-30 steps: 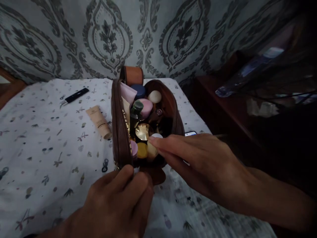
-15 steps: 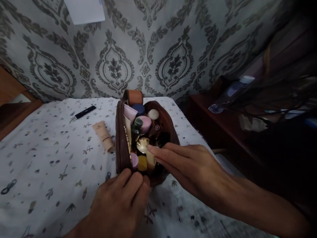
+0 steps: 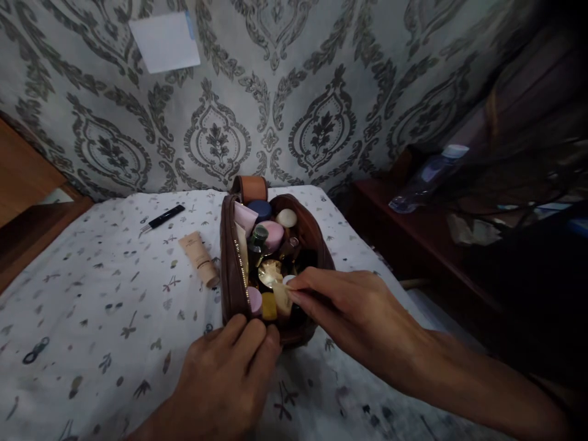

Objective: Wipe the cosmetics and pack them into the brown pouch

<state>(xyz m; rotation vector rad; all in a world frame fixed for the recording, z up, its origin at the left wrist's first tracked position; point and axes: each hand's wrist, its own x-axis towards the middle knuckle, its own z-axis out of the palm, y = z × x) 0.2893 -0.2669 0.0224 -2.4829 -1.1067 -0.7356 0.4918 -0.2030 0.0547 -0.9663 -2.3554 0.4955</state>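
A brown zippered cosmetics bag [image 3: 232, 263] lies open on the bed, packed with several jars, tubes and bottles. My left hand [image 3: 225, 373] has its fingers curled over the bag's near rim. Inside the bag, my right hand [image 3: 349, 306] pinches the end of a beige tube [image 3: 282, 300] between thumb and fingers. Around that tube are a round gold lid [image 3: 270, 273], a yellow cap [image 3: 269, 306] and a lilac cap [image 3: 254, 301]. Farther back sit a pink rounded item [image 3: 271, 236], a green-capped bottle [image 3: 260, 236], a dark blue lid [image 3: 260, 211] and a cream round lid [image 3: 286, 218].
Left of the bag, a beige squeeze tube [image 3: 199, 258] and a black slim tool with metal tips [image 3: 165, 218] lie on the patterned sheet [image 3: 114, 306]. A plastic bottle [image 3: 427, 177] rests on the dark red ledge [image 3: 381, 208] at right. Patterned wall behind.
My right thumb and fingers have closed on the end of the beige tube in the bag. My left hand stays on the near rim. The camera view has tilted slightly upward.
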